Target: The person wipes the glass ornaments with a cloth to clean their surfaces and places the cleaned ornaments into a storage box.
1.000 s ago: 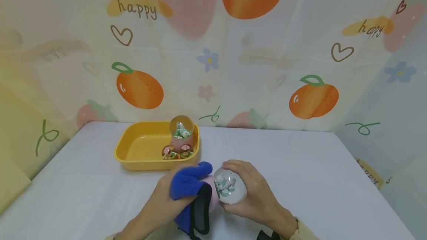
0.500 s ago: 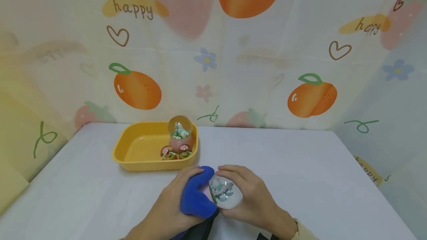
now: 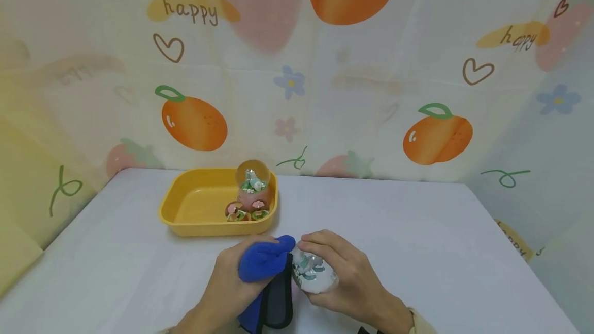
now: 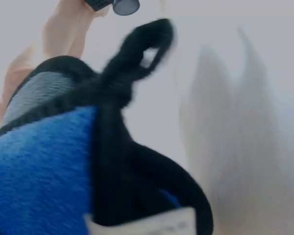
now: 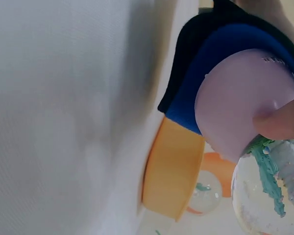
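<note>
My right hand grips a snow globe tipped on its side, fingers over the clear ball. Inside the ball is a white and teal figure. In the right wrist view its pink base points toward the cloth, with a fingertip on it. My left hand holds a blue plush cleaning cloth with black edging and a dark grey panel, against the globe's base. The left wrist view shows the cloth's black hanging loop and a white label; the left fingers are largely hidden by the cloth.
A yellow tray stands behind my left hand on the white table. In its right end sits another snow globe on a pink base with small mushroom-like decorations. A fruit-printed curtain hangs behind.
The globe has shifted slightly left and down with my right hand. The cloth wrapped over the base half a second ago; now it is drawn back left, its grey panel showing beside the globe.
</note>
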The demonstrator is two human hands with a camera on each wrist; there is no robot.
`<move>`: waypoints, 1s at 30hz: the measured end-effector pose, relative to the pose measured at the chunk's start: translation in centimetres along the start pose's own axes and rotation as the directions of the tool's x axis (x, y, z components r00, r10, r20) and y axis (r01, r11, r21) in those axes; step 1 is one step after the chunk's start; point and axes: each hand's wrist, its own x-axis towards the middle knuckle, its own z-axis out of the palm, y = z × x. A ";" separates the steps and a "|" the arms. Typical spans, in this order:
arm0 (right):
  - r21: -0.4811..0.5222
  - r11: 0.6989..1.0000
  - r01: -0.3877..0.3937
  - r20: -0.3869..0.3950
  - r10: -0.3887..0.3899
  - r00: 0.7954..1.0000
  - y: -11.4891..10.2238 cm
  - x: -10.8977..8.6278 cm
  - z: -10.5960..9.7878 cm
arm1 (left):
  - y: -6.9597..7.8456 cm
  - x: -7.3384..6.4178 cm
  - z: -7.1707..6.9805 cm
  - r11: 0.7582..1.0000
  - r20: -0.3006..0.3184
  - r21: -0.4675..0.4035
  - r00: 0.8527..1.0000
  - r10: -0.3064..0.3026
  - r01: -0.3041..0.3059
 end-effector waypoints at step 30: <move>0.064 0.983 -0.173 -0.053 0.177 0.983 0.7 0.2 -0.1 | -0.5 0.1 0.3 0.975 0.161 -0.207 0.986 -0.050 0.083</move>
